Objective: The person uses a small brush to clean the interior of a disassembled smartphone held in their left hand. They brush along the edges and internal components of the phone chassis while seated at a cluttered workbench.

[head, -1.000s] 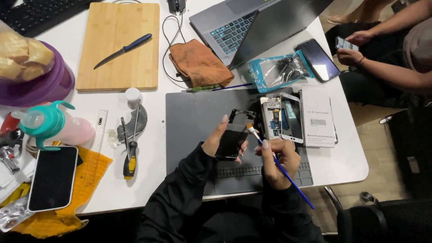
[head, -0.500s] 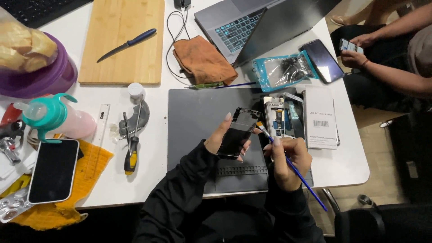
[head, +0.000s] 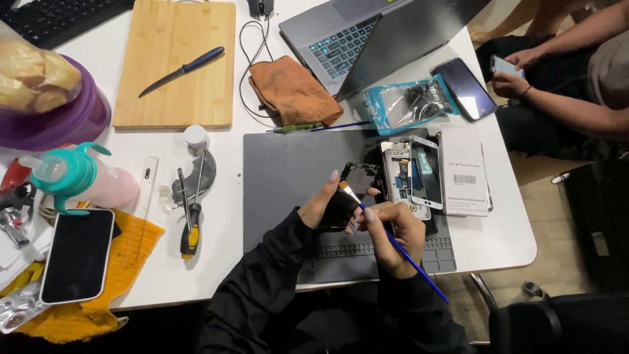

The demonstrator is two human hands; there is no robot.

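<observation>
A big white worktop (head: pixel 275 39) fills most of the view; past its edge at 3 o'clock there is brown floor (head: pixel 544 196), and another person (head: pixel 576 85) sits there with a small phone in their hands. A grey laptop (head: pixel 367 39) stands open at 1 o'clock; a grey work mat (head: pixel 288 170) lies in the middle; a wooden cutting board (head: pixel 177 65) with a blue-handled knife (head: pixel 183 70) on it lies at 11 o'clock.

A purple bowl (head: pixel 59 121) sits at 10 o'clock with a clear bag of pale food (head: pixel 36 75) in it; just below it lies a pink bottle with a teal top (head: pixel 85 180). A blue see-through pouch (head: pixel 409 103) with small dark parts inside lies at 2 o'clock, next to a dark phone (head: pixel 466 88). A white flat box (head: pixel 464 172) lies at 3 o'clock, touching an opened phone frame (head: pixel 411 177).

A white phone (head: pixel 77 254) lies face up on a yellow cloth (head: pixel 131 255) at 8 o'clock; a brown cloth (head: pixel 295 92) lies near the laptop; a yellow-handled screwdriver (head: pixel 190 216) lies left of the mat.

Over the middle of the mat, the left hand (head: pixel 324 204) grips a small black phone part (head: pixel 347 196); the right hand (head: pixel 393 229) pinches a thin blue brush (head: pixel 409 262); the brush tip touches the part.
</observation>
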